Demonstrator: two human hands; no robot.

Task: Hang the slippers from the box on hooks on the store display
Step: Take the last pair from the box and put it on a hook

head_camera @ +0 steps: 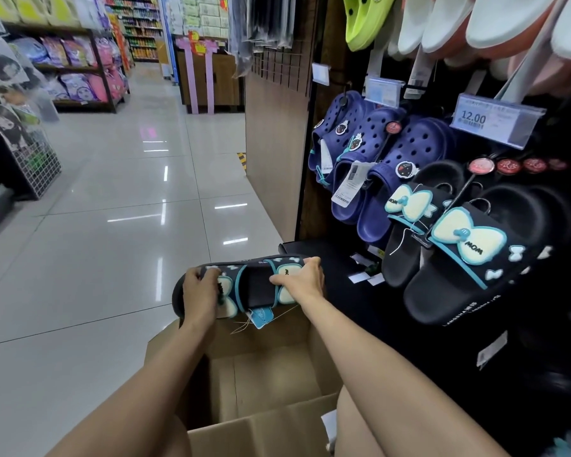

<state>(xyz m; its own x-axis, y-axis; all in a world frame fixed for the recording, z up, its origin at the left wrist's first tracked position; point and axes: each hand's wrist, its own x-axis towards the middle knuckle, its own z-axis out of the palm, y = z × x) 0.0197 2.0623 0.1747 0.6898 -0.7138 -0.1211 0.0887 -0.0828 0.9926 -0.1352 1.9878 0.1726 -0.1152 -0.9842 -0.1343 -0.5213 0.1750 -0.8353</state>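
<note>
Both hands grip one pair of black slippers [254,285] held sideways above the open cardboard box [261,374]. Left hand [200,293] curls over the near end, fingers wrapped on the strap with a cream bow. Right hand [302,280] clamps the far strap, thumb over its bow. The hands sit apart, one at each end of the pair. A blue tag [261,316] dangles on thread below the slippers, just over the box's far edge.

To the right, the dark store display [327,192] carries matching black bow slippers [459,245] on hooks, with navy clogs [370,153] beside them. A price label [495,120] reads 12.00. Above hang a lime clog [363,18] and white-soled slippers [495,24]. The glossy tile floor [112,209] runs left toward stocked shelves [76,64].
</note>
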